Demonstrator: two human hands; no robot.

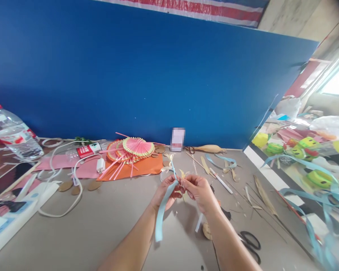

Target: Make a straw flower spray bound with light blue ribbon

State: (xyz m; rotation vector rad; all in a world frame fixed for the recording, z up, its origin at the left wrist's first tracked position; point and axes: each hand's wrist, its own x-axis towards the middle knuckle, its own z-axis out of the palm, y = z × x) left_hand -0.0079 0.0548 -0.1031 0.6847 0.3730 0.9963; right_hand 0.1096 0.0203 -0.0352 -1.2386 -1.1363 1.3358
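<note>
My left hand point(166, 192) and my right hand point(199, 192) meet above the grey table point(101, 226), fingers pinched together. Between them they hold a light blue paper strip point(161, 214); it hangs down past my left wrist and rises in a thin twist toward small cream petal-shaped pieces point(169, 158). A yellowish sliver point(183, 174) sticks up at my right fingertips.
Pink and yellow folded paper fans point(132, 148) lie on orange paper at the back. A water bottle point(12, 135), white cable point(70, 195) and charger are at left. Scissors point(251, 241), sticks and blue strips point(223, 162) lie at right. A blue board stands behind.
</note>
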